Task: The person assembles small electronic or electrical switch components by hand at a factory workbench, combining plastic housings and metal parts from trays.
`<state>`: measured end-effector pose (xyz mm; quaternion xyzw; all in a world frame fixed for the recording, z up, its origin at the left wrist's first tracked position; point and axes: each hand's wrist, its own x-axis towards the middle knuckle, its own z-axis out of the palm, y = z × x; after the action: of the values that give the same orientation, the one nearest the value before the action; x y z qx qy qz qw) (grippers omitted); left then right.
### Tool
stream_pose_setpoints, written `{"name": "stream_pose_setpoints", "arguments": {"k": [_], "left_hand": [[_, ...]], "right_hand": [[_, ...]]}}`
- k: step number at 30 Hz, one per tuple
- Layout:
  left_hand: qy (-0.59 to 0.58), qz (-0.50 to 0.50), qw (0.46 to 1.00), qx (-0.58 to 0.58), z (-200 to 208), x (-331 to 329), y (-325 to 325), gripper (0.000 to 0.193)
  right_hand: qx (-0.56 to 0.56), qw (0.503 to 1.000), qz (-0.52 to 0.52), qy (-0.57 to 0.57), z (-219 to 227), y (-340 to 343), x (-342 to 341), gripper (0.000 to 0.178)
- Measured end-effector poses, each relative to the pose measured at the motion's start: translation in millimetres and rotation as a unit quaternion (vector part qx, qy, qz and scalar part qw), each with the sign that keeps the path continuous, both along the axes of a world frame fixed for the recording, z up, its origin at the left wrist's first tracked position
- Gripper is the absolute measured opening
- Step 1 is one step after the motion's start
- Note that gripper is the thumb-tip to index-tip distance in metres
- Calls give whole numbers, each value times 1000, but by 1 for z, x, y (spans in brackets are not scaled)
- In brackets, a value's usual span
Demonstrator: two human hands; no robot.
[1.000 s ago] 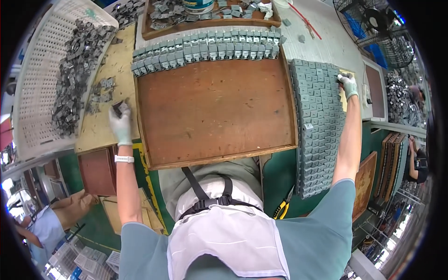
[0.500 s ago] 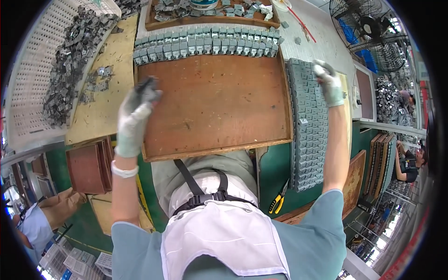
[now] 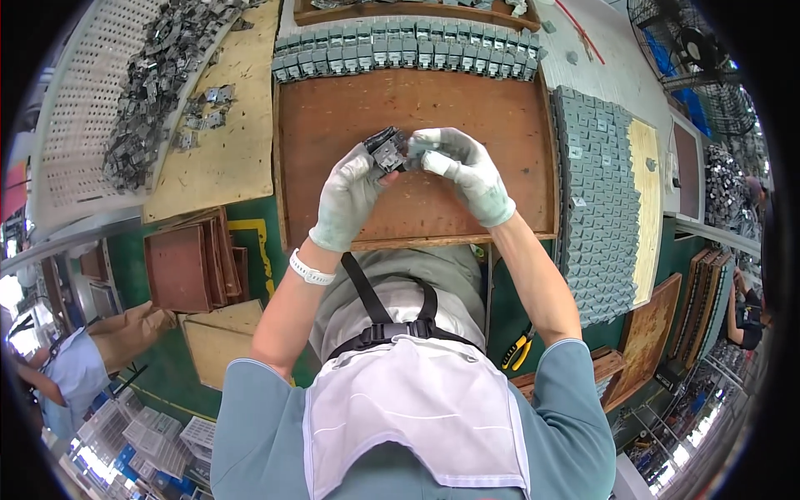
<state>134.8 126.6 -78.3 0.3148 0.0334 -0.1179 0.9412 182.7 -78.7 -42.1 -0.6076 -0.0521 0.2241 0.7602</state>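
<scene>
Both gloved hands meet over the wooden tray. In my left hand is a dark metal bracket piece, gripped between thumb and fingers. My right hand pinches a small grey-green plastic block, right beside the metal piece; whether the two touch I cannot tell. Along the tray's far side stand two rows of grey-green blocks with metal parts. To the right of the tray, many similar grey-green blocks lie packed in slanting rows on a board.
At the far left a white perforated basket holds a heap of metal pieces, some loose on the yellow board. Yellow-handled pliers are at the lower right. A fan stands at the far right. Other people are at both sides.
My right hand has come left from the block rows with a block in it. My left hand has moved right with the metal piece, and both now meet over the tray. The view has shifted.
</scene>
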Motion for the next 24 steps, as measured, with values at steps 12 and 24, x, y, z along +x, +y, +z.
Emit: {"name": "stream_pose_setpoints", "arguments": {"k": [12,24], "left_hand": [[22,82,974,211,7,-10,-21,28],[-60,-4,922,382,19,-12,-11,25]], "right_hand": [[7,999,34,-42,9,-2,-7,26],[-185,971,56,-137,-6,-10,-15,13]]}}
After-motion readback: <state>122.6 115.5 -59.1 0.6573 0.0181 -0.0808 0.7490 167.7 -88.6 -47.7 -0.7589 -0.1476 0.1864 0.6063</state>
